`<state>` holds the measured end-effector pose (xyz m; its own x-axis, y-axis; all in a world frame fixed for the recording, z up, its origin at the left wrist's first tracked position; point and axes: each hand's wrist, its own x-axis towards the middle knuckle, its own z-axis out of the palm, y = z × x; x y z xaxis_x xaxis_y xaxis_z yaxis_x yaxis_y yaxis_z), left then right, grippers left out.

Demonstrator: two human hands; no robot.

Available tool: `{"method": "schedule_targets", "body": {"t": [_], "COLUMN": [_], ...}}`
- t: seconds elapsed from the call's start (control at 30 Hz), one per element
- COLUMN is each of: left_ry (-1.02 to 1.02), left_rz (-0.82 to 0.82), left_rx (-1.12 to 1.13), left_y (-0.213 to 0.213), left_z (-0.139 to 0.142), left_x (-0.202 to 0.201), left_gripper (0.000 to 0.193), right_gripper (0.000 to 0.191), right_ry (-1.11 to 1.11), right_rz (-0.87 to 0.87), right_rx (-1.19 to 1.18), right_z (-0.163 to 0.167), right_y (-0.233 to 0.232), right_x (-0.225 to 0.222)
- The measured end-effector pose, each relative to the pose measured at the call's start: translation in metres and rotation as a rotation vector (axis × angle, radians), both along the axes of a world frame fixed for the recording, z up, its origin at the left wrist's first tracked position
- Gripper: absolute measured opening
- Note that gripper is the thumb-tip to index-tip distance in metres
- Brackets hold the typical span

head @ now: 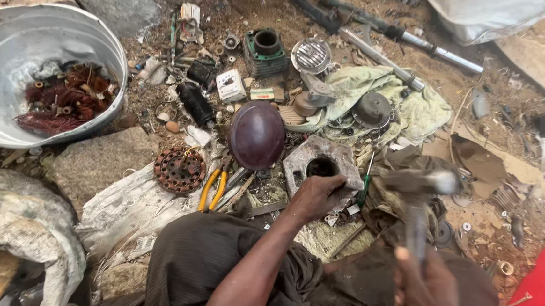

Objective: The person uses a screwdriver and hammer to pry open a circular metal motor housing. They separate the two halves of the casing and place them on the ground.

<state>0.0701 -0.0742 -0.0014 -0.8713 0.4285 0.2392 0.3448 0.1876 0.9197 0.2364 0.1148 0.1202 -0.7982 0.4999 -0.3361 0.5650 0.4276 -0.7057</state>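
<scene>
Two hands are in view. The left hand (316,194) rests on one grey metal block (323,163) with a round hole, its grip closed over the block's near edge; the block lies on the ground in front of the knees. The right hand (428,292) has its grip clamped on the handle of one hammer (418,189), raised above the litter to the right of the block and blurred, so the shape of its head is hard to make out.

Just left of the block lie one dark dome-shaped cap (256,134), one pair of yellow-handled pliers (214,187) and one rusty round slotted core (180,170). One metal basin (11,45), cut off at the left edge, holds a tangle of copper wire (65,100). The smaller scraps in the dirt are too many and too jumbled to count.
</scene>
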Motion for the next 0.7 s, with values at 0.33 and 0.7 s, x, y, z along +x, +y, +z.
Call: {"method": "schedule_targets", "body": {"t": [0.33, 0.7], "left_ry": [-0.061, -0.083], "left_rz": [-0.001, -0.06], "left_rx": [-0.013, 0.006], "left_y": [0.001, 0.001], "left_z": [0.004, 0.0], "left_x": [0.004, 0.004], "left_gripper": [0.027, 0.029], "right_gripper": [0.028, 0.032], "right_ry": [0.856, 0.303], "right_rz": [-0.033, -0.192], "right_rx": [-0.156, -0.048], "right_z": [0.063, 0.035], "right_y": [0.016, 0.009], "right_x": [0.002, 0.015]}}
